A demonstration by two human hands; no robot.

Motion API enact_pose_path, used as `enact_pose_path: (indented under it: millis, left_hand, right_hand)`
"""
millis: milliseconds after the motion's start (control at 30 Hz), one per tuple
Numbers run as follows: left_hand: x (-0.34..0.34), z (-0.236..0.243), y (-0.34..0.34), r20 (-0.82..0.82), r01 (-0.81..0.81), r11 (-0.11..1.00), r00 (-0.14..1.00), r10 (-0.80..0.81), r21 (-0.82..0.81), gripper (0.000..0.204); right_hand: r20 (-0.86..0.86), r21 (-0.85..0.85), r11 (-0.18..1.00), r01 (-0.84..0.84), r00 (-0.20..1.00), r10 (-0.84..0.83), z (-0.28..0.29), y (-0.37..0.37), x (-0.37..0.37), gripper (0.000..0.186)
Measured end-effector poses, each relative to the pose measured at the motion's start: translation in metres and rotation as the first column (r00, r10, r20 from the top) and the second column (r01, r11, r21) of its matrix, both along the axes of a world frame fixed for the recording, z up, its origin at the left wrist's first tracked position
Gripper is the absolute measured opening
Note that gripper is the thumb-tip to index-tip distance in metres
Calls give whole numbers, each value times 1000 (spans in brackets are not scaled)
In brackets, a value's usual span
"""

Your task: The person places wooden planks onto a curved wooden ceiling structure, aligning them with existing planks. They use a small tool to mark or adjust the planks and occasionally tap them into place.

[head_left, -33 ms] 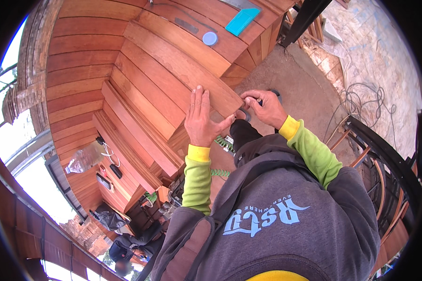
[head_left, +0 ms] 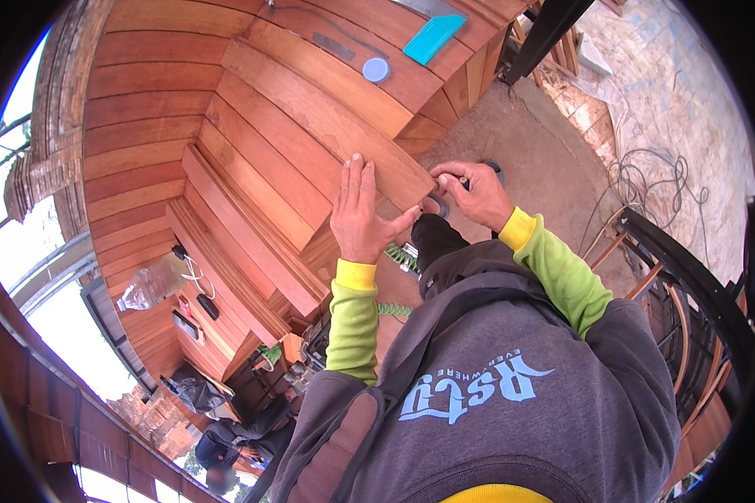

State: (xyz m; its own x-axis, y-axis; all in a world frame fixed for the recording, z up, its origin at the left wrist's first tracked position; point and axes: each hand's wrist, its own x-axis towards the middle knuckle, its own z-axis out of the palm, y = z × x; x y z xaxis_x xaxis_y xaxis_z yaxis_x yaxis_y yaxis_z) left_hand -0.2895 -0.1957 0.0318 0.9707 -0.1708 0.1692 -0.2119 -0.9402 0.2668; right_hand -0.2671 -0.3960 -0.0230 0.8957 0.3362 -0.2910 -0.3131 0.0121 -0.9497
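The left hand (head_left: 359, 216) still lies flat on the end of the long reddish wooden plank (head_left: 327, 121), fingers straight and close together. The right hand (head_left: 471, 194) stays just past the plank's end, fingers curled and pinching a small dark thing I cannot make out. Nothing has moved. A round blue lid (head_left: 376, 70) sits farther up on the boards.

Flat turquoise rectangular block (head_left: 434, 38) and small round pale-blue disc (head_left: 376, 70) on reddish boards; tangled grey cables (head_left: 646, 180) on stone floor; clear plastic bottle (head_left: 153, 285).
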Motion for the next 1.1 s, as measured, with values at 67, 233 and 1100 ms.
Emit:
enact_pose_path:
  millis: [67, 233, 1100]
  left_hand:
    - [0, 0, 0, 2, 2, 1000, 1000, -2, -6, 83]
    - [1, -2, 0, 8, 2, 1000, 1000, -1, -7, 82]
    - [0, 2, 0, -17, -26, 998, 1000, 25, -54, 83]
  right_hand:
    - [40, -1, 1000, 13, 999, -13, 1, 0, -1, 19]
    - [98, -65, 998, 10, 995, -3, 2, 1, 0, 21]
    - [81, -27, 998, -57, 995, 59, 7, 3, 4, 25]
